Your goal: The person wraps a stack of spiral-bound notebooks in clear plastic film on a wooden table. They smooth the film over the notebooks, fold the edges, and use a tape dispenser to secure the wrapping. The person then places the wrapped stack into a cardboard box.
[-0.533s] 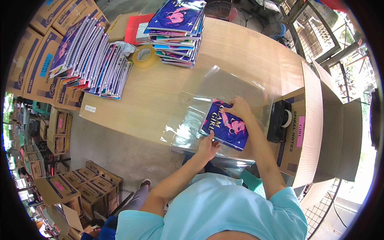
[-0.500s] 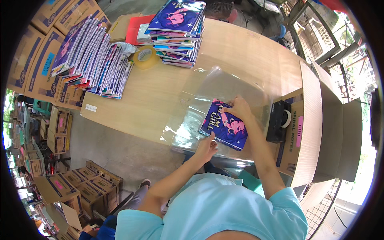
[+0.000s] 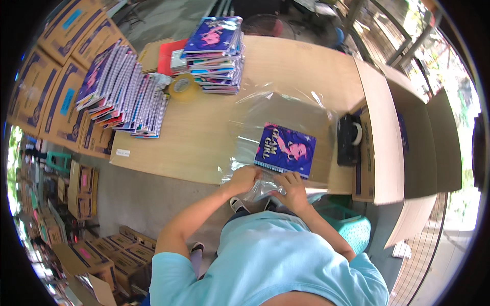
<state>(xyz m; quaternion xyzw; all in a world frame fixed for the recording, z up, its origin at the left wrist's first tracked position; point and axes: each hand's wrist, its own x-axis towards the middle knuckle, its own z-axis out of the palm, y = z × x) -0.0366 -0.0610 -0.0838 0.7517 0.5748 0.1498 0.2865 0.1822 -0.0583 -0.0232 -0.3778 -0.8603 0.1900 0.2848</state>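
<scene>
A purple spiral notebook (image 3: 285, 149) lies on a sheet of clear plastic wrap (image 3: 275, 112) spread over the wooden table (image 3: 204, 137). My left hand (image 3: 244, 179) and my right hand (image 3: 292, 189) are side by side at the table's near edge, both gripping the bunched near edge of the plastic just below the notebook's spiral side.
A stack of notebooks (image 3: 214, 48) stands at the far side, with a fanned pile of notebooks (image 3: 122, 92) to the left and a tape roll (image 3: 181, 85) between. A black tape dispenser (image 3: 349, 138) sits by an open cardboard box (image 3: 388, 127) on the right. More boxes line the left.
My right hand has left the notebook's far right corner and come down to the near edge beside my left hand. Both hands now hold the plastic; the notebook lies flat.
</scene>
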